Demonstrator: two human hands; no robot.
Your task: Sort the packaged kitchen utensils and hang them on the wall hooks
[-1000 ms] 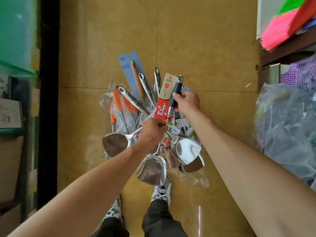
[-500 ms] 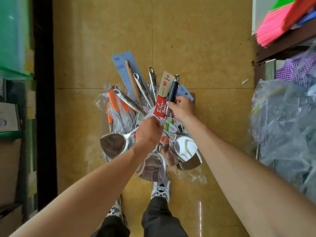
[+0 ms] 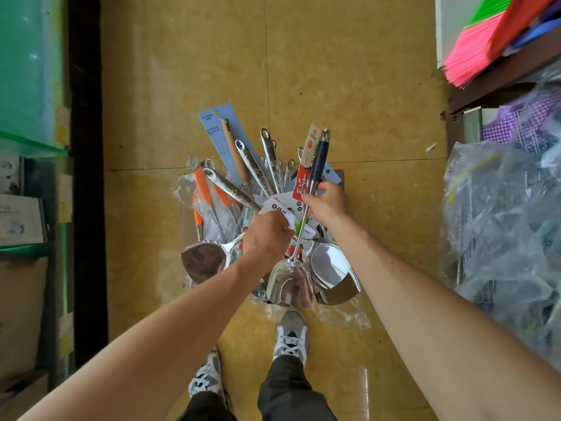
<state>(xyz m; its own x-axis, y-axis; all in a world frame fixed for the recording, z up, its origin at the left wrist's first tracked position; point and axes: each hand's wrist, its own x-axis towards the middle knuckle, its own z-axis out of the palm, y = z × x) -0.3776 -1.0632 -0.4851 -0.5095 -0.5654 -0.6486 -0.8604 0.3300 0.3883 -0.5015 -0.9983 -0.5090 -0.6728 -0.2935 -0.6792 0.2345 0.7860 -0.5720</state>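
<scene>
While the left hand [image 3: 267, 235] grips bundled utensils [image 3: 253, 167], the right hand [image 3: 329, 205] pinches a spatula [image 3: 288, 284].

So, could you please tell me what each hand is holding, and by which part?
The right hand pinches the dark-handled spatula where handle meets shaft; the left hand grips the bunch of utensils around their shafts.

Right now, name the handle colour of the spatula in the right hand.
Dark blue handle; the head view shows it best.

The one camera sat on the person's head. It looked straight down at the floor [image 3: 334, 71], near the left hand [image 3: 267, 235] and right hand [image 3: 328, 205].
</scene>
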